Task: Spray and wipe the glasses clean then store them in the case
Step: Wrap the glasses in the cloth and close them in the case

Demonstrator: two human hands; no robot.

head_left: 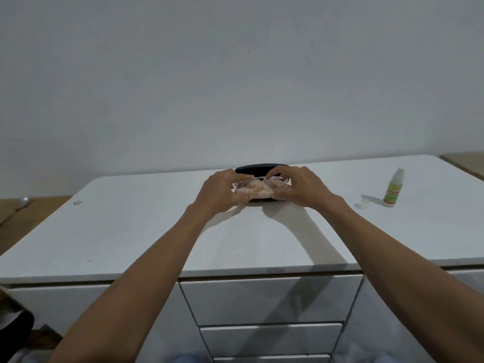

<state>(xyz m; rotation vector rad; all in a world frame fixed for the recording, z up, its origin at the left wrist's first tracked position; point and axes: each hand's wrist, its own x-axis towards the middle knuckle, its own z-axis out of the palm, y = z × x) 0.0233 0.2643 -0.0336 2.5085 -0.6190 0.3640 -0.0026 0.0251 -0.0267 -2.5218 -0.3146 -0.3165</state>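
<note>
Clear-framed glasses (258, 182) lie over a pinkish cloth (258, 191) inside the open black case (258, 169), near the far middle of the white cabinet top (131, 231). My left hand (222, 191) grips the left end of the glasses and cloth. My right hand (298, 186) grips the right end, fingers curled over the frame. The case's raised lid shows behind my fingers; its lower half is mostly hidden. A small green-labelled spray bottle (394, 188) stands at the right, with its clear cap (364, 200) lying beside it.
The cabinet top backs onto a plain wall. Drawers (269, 299) run down the front below my arms. A small metal bit (77, 202) lies at the left. Wooden surfaces flank the cabinet on both sides, and a dark object (15, 328) sits at bottom left.
</note>
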